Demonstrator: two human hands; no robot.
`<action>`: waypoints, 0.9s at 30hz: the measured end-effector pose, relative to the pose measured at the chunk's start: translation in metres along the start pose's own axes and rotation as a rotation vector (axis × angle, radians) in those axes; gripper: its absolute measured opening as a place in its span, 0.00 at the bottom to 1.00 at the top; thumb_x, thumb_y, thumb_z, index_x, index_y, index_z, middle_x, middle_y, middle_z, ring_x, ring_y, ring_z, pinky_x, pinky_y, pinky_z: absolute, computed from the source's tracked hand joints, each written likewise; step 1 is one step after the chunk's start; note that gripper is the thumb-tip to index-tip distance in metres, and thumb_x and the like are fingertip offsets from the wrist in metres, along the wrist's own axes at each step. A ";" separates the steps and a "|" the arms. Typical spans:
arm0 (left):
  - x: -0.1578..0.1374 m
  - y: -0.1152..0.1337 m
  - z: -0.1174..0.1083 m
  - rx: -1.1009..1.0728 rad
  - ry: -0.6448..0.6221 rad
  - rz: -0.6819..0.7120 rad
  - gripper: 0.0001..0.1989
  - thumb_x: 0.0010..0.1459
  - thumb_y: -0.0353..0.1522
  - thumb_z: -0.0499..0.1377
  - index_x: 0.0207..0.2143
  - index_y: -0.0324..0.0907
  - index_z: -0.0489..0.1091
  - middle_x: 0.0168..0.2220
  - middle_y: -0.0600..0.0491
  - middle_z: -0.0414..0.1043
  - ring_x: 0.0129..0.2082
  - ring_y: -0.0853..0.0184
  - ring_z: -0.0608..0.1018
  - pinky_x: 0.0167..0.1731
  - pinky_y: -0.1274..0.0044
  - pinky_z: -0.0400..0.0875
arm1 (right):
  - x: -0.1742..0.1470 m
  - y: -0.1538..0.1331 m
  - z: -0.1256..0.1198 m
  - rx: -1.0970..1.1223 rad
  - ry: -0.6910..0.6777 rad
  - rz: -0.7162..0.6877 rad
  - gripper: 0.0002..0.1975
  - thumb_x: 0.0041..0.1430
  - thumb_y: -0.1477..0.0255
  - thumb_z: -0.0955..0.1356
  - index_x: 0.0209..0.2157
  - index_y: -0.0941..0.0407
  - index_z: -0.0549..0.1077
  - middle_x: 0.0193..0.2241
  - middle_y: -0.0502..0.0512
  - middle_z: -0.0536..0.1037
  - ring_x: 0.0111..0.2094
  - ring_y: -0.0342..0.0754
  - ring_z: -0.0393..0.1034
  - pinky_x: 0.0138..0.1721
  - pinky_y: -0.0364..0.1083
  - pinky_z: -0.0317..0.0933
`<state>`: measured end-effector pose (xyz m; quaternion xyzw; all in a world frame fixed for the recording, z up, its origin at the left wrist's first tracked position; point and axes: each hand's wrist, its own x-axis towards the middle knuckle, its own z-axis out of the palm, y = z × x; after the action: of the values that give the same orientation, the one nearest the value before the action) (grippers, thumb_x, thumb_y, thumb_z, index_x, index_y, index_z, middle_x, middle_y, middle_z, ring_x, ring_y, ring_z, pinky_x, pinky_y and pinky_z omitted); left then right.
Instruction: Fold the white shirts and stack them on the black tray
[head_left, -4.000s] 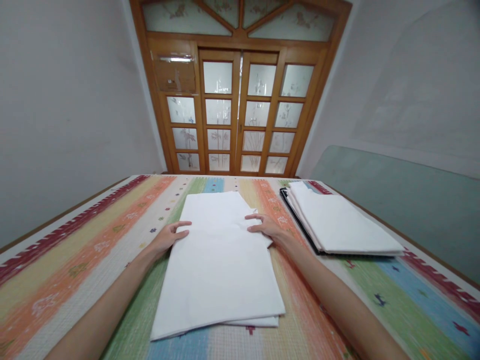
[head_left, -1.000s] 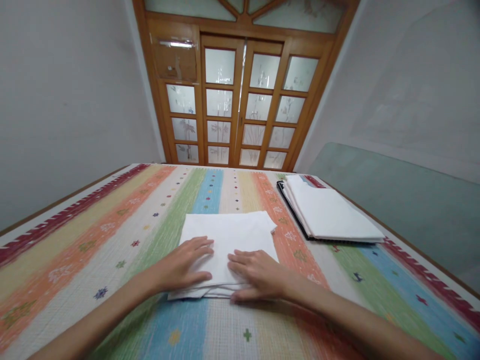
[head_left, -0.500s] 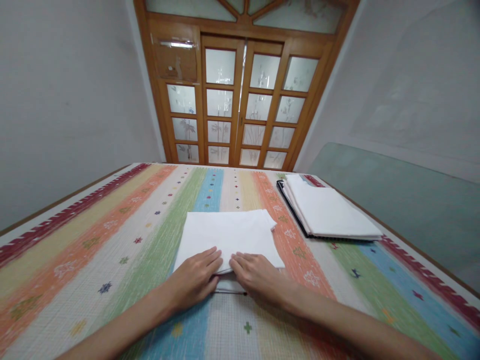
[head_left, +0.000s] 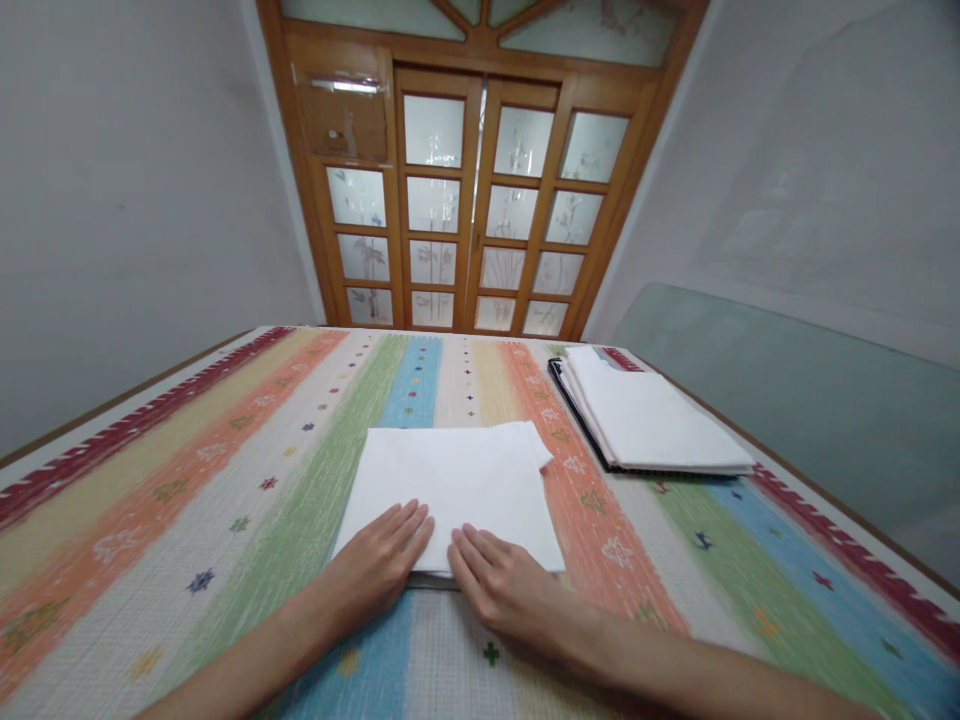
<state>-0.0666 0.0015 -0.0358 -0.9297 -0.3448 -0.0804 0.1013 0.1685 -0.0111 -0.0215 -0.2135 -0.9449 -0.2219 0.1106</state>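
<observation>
A folded white garment (head_left: 457, 470) lies on the striped tablecloth in front of me, a small flap jutting out at its far right corner. Along its near edge a thin grey layer shows below the white top. My left hand (head_left: 384, 550) rests flat on the near left part, fingers stretched out and pointing away from me. To its right, my right hand (head_left: 495, 575) lies on the near edge with its fingers extended and side by side. Both thumbs are mostly hidden. Neither hand visibly grips the fabric.
On the right of the table sits a stack of folded white cloth (head_left: 660, 415) with dark cloth at its bottom. The striped tablecloth (head_left: 247, 480) covers the table. A pale green panel (head_left: 787, 370) stands beyond the right edge, and wooden glazed doors (head_left: 472, 200) are behind.
Both hands have come slightly nearer to me and apart. The garment's near edge has come down towards me, covering most of the lower layer that showed between the hands.
</observation>
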 end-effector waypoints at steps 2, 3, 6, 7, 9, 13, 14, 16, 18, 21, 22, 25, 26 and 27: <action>-0.001 0.000 0.002 -0.007 -0.010 0.001 0.27 0.56 0.21 0.46 0.59 0.36 0.59 0.59 0.42 0.65 0.61 0.59 0.64 0.59 0.65 0.61 | -0.004 -0.002 0.004 0.032 0.013 -0.007 0.17 0.63 0.80 0.60 0.52 0.72 0.67 0.49 0.73 0.74 0.51 0.57 0.70 0.48 0.50 0.67; -0.001 -0.001 0.002 -0.025 -0.013 -0.001 0.27 0.57 0.22 0.47 0.59 0.36 0.59 0.59 0.42 0.65 0.61 0.58 0.64 0.60 0.65 0.60 | -0.005 -0.002 0.004 0.075 0.013 -0.006 0.18 0.63 0.80 0.59 0.53 0.72 0.66 0.50 0.73 0.73 0.53 0.57 0.68 0.50 0.51 0.66; -0.005 -0.003 -0.004 -0.151 -0.028 -0.013 0.29 0.59 0.26 0.49 0.63 0.40 0.54 0.63 0.44 0.58 0.64 0.58 0.59 0.61 0.63 0.57 | -0.010 0.006 -0.003 0.359 -0.019 0.019 0.24 0.65 0.72 0.61 0.58 0.71 0.62 0.56 0.72 0.68 0.60 0.57 0.58 0.59 0.54 0.57; -0.006 -0.004 -0.008 -0.210 -0.038 -0.016 0.30 0.61 0.28 0.50 0.65 0.42 0.50 0.65 0.46 0.54 0.65 0.59 0.57 0.62 0.63 0.56 | -0.011 0.010 -0.007 0.489 -0.045 0.025 0.25 0.66 0.69 0.61 0.60 0.68 0.60 0.58 0.69 0.66 0.62 0.55 0.55 0.62 0.54 0.53; -0.010 -0.005 -0.018 -0.325 -0.073 -0.023 0.32 0.64 0.35 0.50 0.67 0.48 0.42 0.68 0.50 0.46 0.66 0.60 0.53 0.63 0.63 0.53 | -0.013 0.022 -0.012 0.724 -0.117 0.052 0.25 0.68 0.66 0.59 0.62 0.60 0.59 0.61 0.60 0.62 0.65 0.50 0.49 0.65 0.53 0.46; -0.010 -0.008 -0.031 -0.460 -0.159 -0.062 0.28 0.67 0.42 0.44 0.67 0.54 0.40 0.68 0.55 0.41 0.67 0.63 0.50 0.65 0.64 0.47 | -0.015 0.043 -0.004 0.831 -0.213 0.291 0.23 0.71 0.66 0.52 0.63 0.55 0.58 0.64 0.55 0.58 0.66 0.47 0.43 0.66 0.54 0.42; -0.009 -0.008 -0.032 -0.476 -0.176 -0.078 0.26 0.68 0.41 0.42 0.67 0.54 0.42 0.68 0.56 0.42 0.67 0.64 0.51 0.65 0.65 0.46 | -0.014 0.047 0.002 0.790 -0.215 0.350 0.24 0.71 0.65 0.52 0.63 0.57 0.58 0.64 0.57 0.56 0.67 0.48 0.42 0.66 0.56 0.41; -0.004 -0.010 -0.031 -0.488 -0.194 -0.121 0.25 0.68 0.41 0.39 0.66 0.52 0.47 0.67 0.56 0.46 0.66 0.66 0.52 0.65 0.67 0.45 | -0.012 0.052 0.016 0.685 -0.199 0.411 0.25 0.70 0.63 0.53 0.64 0.58 0.56 0.65 0.60 0.52 0.67 0.51 0.38 0.66 0.58 0.39; 0.003 -0.013 -0.027 -0.463 -0.185 -0.168 0.25 0.68 0.42 0.38 0.65 0.49 0.51 0.67 0.54 0.49 0.66 0.66 0.53 0.65 0.68 0.46 | -0.007 0.056 0.029 0.586 -0.181 0.422 0.26 0.70 0.62 0.53 0.64 0.58 0.55 0.66 0.60 0.49 0.68 0.53 0.34 0.65 0.60 0.38; 0.020 -0.021 -0.018 -0.388 -0.147 -0.217 0.28 0.67 0.45 0.40 0.64 0.43 0.55 0.66 0.47 0.50 0.66 0.62 0.53 0.64 0.66 0.49 | 0.004 0.062 0.043 0.473 -0.160 0.433 0.27 0.69 0.61 0.54 0.65 0.58 0.54 0.66 0.61 0.49 0.68 0.55 0.33 0.64 0.62 0.40; 0.028 -0.024 -0.016 -0.367 -0.137 -0.235 0.29 0.67 0.46 0.40 0.63 0.41 0.55 0.66 0.45 0.51 0.66 0.61 0.54 0.63 0.65 0.50 | 0.009 0.064 0.046 0.444 -0.157 0.443 0.27 0.69 0.61 0.54 0.65 0.58 0.54 0.66 0.62 0.49 0.68 0.56 0.33 0.64 0.62 0.40; 0.056 -0.037 -0.009 -0.317 -0.099 -0.320 0.29 0.66 0.45 0.41 0.62 0.36 0.57 0.65 0.41 0.52 0.65 0.58 0.55 0.62 0.64 0.53 | 0.026 0.072 0.050 0.379 -0.146 0.474 0.26 0.69 0.63 0.54 0.64 0.61 0.56 0.66 0.65 0.49 0.67 0.58 0.32 0.64 0.62 0.39; 0.066 -0.041 -0.006 -0.299 -0.065 -0.352 0.29 0.67 0.43 0.41 0.61 0.35 0.58 0.65 0.41 0.53 0.65 0.58 0.55 0.62 0.64 0.53 | 0.032 0.076 0.050 0.364 -0.140 0.485 0.26 0.69 0.64 0.54 0.63 0.62 0.56 0.66 0.66 0.49 0.67 0.58 0.32 0.64 0.62 0.39; 0.076 -0.045 -0.004 -0.275 -0.019 -0.387 0.27 0.67 0.41 0.41 0.61 0.34 0.59 0.65 0.41 0.54 0.65 0.58 0.55 0.62 0.64 0.53 | 0.038 0.080 0.051 0.349 -0.132 0.496 0.26 0.69 0.64 0.54 0.63 0.63 0.57 0.66 0.67 0.50 0.67 0.58 0.32 0.64 0.61 0.39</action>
<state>-0.0392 0.0814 -0.0092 -0.8521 -0.5032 -0.1360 -0.0470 0.1650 0.0907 -0.0246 -0.4292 -0.8930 -0.0083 0.1350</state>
